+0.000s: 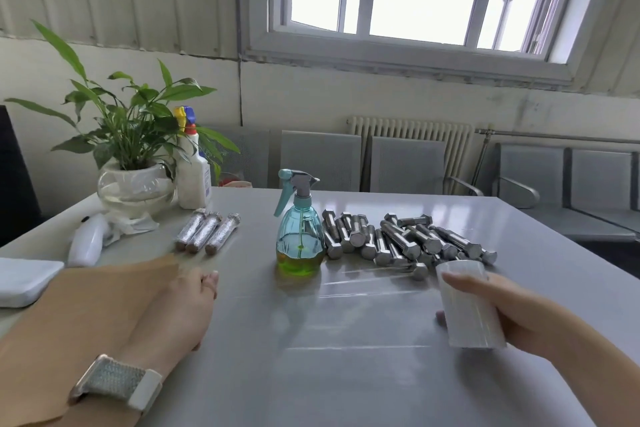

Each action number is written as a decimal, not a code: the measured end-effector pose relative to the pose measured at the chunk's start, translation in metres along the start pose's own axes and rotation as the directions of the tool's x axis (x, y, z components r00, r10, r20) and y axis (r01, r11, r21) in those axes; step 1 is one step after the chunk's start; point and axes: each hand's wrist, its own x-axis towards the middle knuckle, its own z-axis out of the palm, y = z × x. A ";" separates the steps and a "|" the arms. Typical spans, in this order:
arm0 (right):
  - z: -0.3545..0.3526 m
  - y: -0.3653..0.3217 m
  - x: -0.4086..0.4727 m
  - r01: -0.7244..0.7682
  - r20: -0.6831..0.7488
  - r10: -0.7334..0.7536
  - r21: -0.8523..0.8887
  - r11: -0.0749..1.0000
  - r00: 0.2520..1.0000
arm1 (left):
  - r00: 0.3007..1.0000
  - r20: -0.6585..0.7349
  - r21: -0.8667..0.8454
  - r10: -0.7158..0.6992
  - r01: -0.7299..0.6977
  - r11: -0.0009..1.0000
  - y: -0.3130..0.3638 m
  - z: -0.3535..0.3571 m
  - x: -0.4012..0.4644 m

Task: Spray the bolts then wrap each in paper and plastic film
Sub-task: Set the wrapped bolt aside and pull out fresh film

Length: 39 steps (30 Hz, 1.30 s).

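Note:
A pile of several bare steel bolts [401, 239] lies at the middle right of the grey table [346, 392]. Three wrapped bolts [207, 234] lie side by side further left. A teal spray bottle [300, 236] with green liquid stands between them. My right hand [512, 312] grips a roll of plastic film [469, 305], and a clear sheet of film [346, 308] stretches from it across the table toward my left hand [187, 298]. My left hand pinches the film's edge, beside brown paper [86, 315].
A potted plant in a glass bowl [135, 187] and a white spray bottle [194, 170] stand at the back left. A white handheld tool [88, 241] and a white pad [24, 279] lie at the left edge. Grey chairs stand behind the table.

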 end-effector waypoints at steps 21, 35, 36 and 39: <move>-0.023 -0.002 0.036 -0.195 -0.274 -0.151 -0.896 0.400 0.950 | 0.979 -0.044 0.587 0.198 -0.135 0.798 -0.005 0.020 -0.010; -0.026 0.000 0.049 -0.206 -0.275 -0.140 -0.904 0.374 0.951 | 0.973 -0.077 0.512 0.219 -0.150 0.846 -0.006 0.023 -0.010; -0.026 0.000 0.049 -0.205 -0.273 -0.143 -0.907 0.368 0.951 | 0.974 -0.071 0.501 0.215 -0.152 0.852 -0.006 0.022 -0.010; -0.025 -0.001 0.047 -0.202 -0.268 -0.148 -0.914 0.352 0.952 | 0.970 -0.058 0.476 0.235 -0.180 0.861 -0.005 0.022 -0.009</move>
